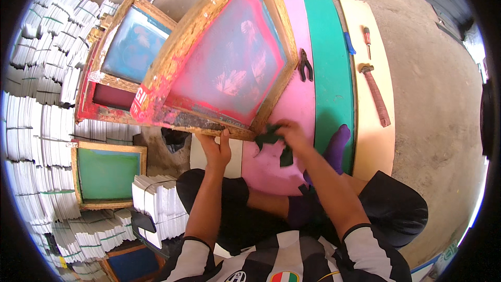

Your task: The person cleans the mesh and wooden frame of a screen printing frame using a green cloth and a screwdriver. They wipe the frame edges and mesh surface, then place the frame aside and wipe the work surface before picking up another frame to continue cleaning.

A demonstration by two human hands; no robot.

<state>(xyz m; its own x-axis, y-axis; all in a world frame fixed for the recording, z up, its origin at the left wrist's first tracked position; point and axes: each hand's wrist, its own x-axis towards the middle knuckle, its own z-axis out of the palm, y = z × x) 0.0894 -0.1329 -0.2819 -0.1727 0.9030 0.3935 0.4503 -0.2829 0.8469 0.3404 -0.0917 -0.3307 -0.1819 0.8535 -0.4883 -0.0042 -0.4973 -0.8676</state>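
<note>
A large wooden screen-printing frame point(229, 57) is tilted up in front of me, its pale mesh edged in pink and marked with faint leaf shapes. My left hand point(215, 149) grips its lower edge from below, thumb up against the wood. At the frame's lower right corner, my right hand point(292, 133) is closed on a dark green cloth point(269, 137). Part of the cloth hangs down beneath the fingers. I cannot make out whether the cloth touches the wood. The pink board point(266, 169) lies under this corner.
Right of the frame, pliers point(306, 67) lie on the pink board; a green board point(331, 83) adjoins it. A hammer point(377, 94) and screwdriver point(367, 42) rest on a cream board point(386, 141). Leftward stand a blue-mesh frame point(134, 44), a green-mesh frame point(107, 175) and paper stacks point(23, 125).
</note>
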